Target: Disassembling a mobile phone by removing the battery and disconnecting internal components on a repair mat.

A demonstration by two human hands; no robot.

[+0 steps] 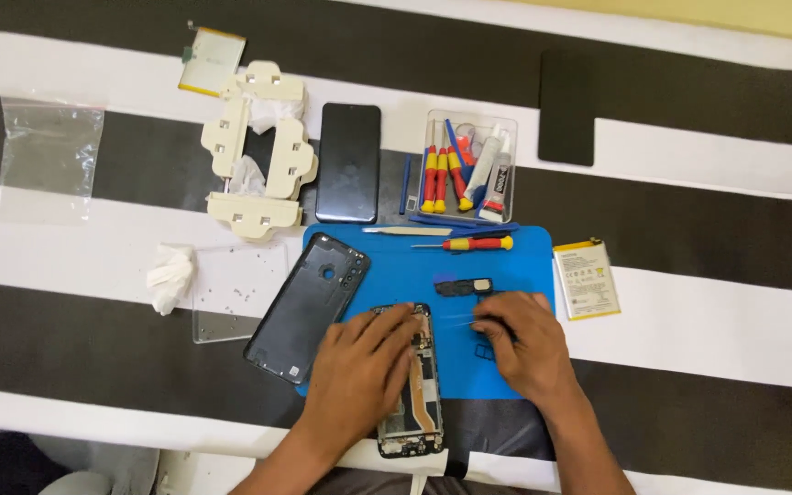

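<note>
Two bare hands work over a blue mat (506, 266) laid on a black-and-white striped tabletop (708, 247). Both forearms enter from the lower edge of the view and angle inward.

Left hand (359, 367): palm down, fingers extended forward and lying flat across the upper half of an opened phone (412, 403). The grip is not closed; the fingers press on the phone body rather than pinch it. The phone lies lengthwise on the lower part of the mat, its exposed inner parts facing up, its lower end past the mat's edge.

Right hand (522, 341): palm down on the mat, just right of the phone, fingers curled toward the left. The fingertips are drawn together over something thin and pale near the phone's top edge; whether they pinch it cannot be determined.

Surroundings:
- A dark back cover (309, 307) lies tilted at the left edge of the mat, just beside the left hand.
- A small black part (462, 288) rests on the mat above the right hand.
- A red-and-yellow screwdriver (469, 244) and a pale flat pry tool (407, 231) lie along the mat's upper edge.
- A clear tool tray (469, 170) stands behind the mat, with a dark phone (348, 162) to its left.
- A battery (586, 280) lies just right of the mat.
- A white clamp frame (258, 147) sits at upper left.
</note>
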